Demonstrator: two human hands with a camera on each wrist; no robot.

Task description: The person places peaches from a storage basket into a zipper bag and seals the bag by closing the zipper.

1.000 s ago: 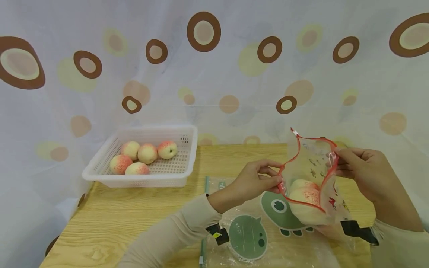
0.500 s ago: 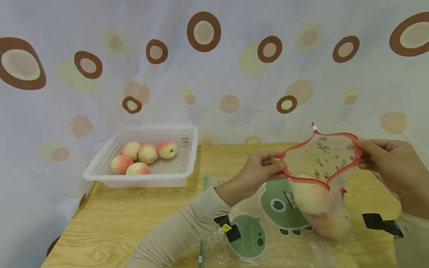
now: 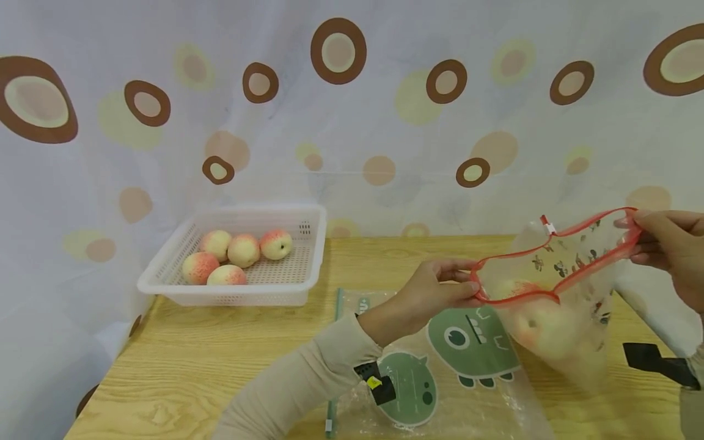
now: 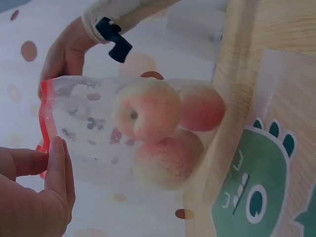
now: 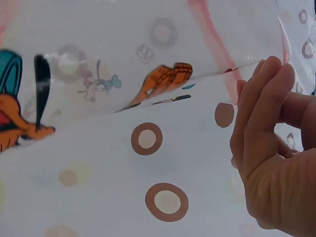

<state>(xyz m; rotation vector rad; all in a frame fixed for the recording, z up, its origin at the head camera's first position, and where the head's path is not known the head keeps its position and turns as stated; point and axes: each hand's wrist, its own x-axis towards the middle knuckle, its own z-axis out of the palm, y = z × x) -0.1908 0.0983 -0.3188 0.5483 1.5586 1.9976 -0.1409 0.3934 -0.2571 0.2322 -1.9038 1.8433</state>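
A clear zip bag point(image 3: 591, 318) with a red zip edge and small cartoon prints hangs between my two hands, its mouth spread. My left hand point(image 3: 434, 290) pinches the left end of the red edge between thumb and fingers. At the opposite end my right hand point(image 3: 673, 247) pinches the edge the same way. Through the plastic in the left wrist view, three peaches show at the bag's bottom, the nearest peach point(image 4: 148, 111) with its stem hollow facing out. The right wrist view has my right hand point(image 5: 271, 143) holding the bag's corner.
A white plastic basket point(image 3: 316, 256) with several peaches point(image 3: 244, 250) stands at the back left of the wooden table point(image 3: 236, 354). A larger clear bag point(image 3: 456, 406) printed with green dinosaurs lies flat at the front. A patterned curtain point(image 3: 379, 122) hangs behind.
My right hand has moved well to the right, my left hand slightly right. The red mouth is stretched wider, and the bag with its peaches has shifted right, off much of the dinosaur print.
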